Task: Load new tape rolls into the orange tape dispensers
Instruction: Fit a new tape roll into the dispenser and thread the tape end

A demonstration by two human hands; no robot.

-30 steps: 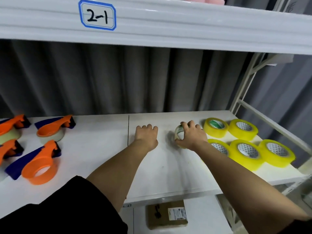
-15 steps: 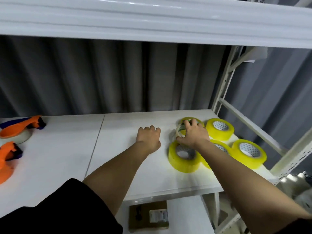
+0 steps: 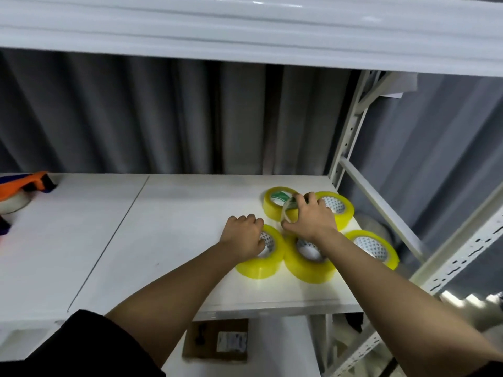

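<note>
Since a second ago, both of my hands have shifted rightward along the white shelf [image 3: 168, 229], from bare board onto the cluster of yellow tape rolls.

Item, nearly spent roll [image 3: 290, 211]: thin, pale, green-printed core, held on edge in my right hand [image 3: 310, 223], fingers and thumb curled round it; it sits above the middle of the cluster.

Item, near-left yellow roll [image 3: 260, 263]: lies flat; my left hand [image 3: 243, 239] rests on its top, fingers bent down toward the core. Whether they grip it I cannot tell.

Item, four further yellow rolls, all flat: one just beside the first, under my right wrist [image 3: 307, 268]; one far left with green core [image 3: 275, 202]; one far right [image 3: 339, 206]; one nearest the shelf's right edge [image 3: 377, 247].

Item, orange tape dispenser [image 3: 19, 186]: at the left edge of the shelf, well apart from both hands.

Item, cardboard box [image 3: 217, 340]: on the level below.
</note>
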